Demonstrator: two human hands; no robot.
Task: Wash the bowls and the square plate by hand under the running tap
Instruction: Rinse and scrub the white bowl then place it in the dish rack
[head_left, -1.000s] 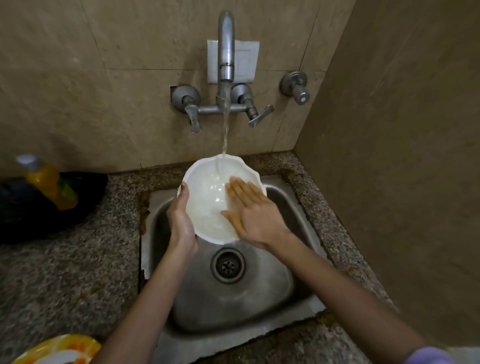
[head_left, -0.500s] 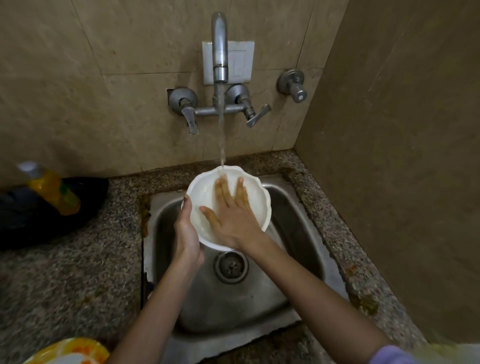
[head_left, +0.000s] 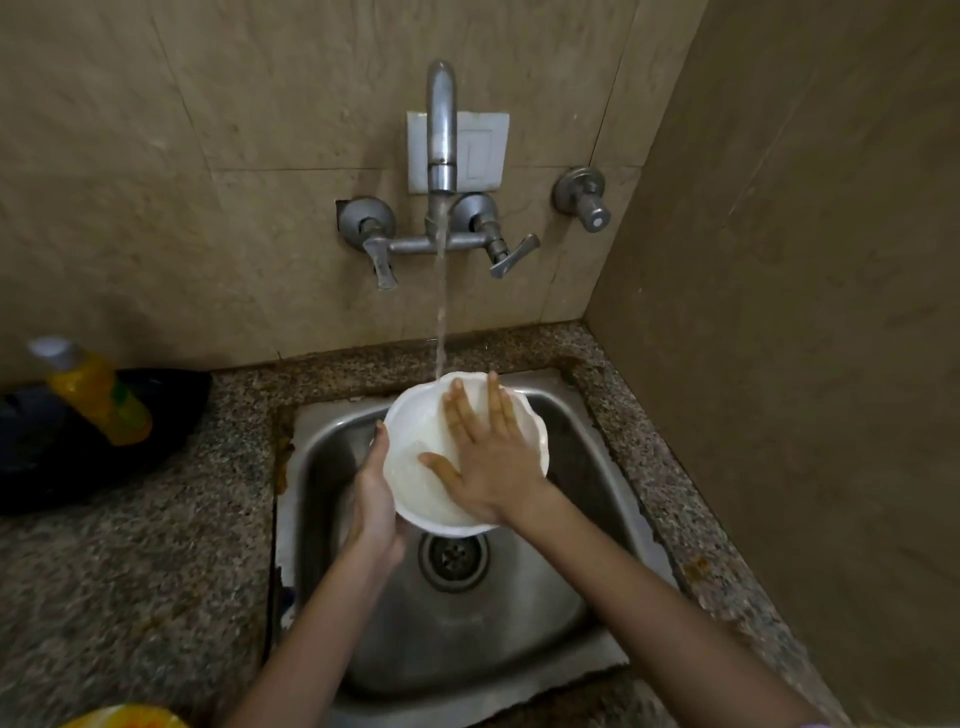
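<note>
progress: early to mid by my read, 1 white bowl (head_left: 415, 457) under wash, no finished bowls and no square plate identifiable in frame, so the rest looks left to do. bowl sits at centre of the frame, held tilted above the sink (head_left: 467, 639), just over the drain (head_left: 453, 560). left hand (head_left: 375, 501) grips its left rim, thumb on the edge, other fingers hidden under the bowl. right hand (head_left: 491, 462) lies flat inside the bowl, fingers straight and a little spread, thumb out to the left, pressing the inner wall, holding nothing. tap (head_left: 441, 130) at top centre is running, and the water stream (head_left: 441, 312) lands at the bowl's far rim right by the right fingertips. contents: bowl has a thin wet whitish film, no food bits i can make out, soap or not cannot tell. sink basin shows wet steel and the drain. yellow bottle (head_left: 98, 397) at left of the frame stands in or against a black pan (head_left: 67, 467), which one cannot tell. yellow-orange dish edge (head_left: 124, 718) at bottom left is cropped, shape unclear, maybe another item to wash.
</note>
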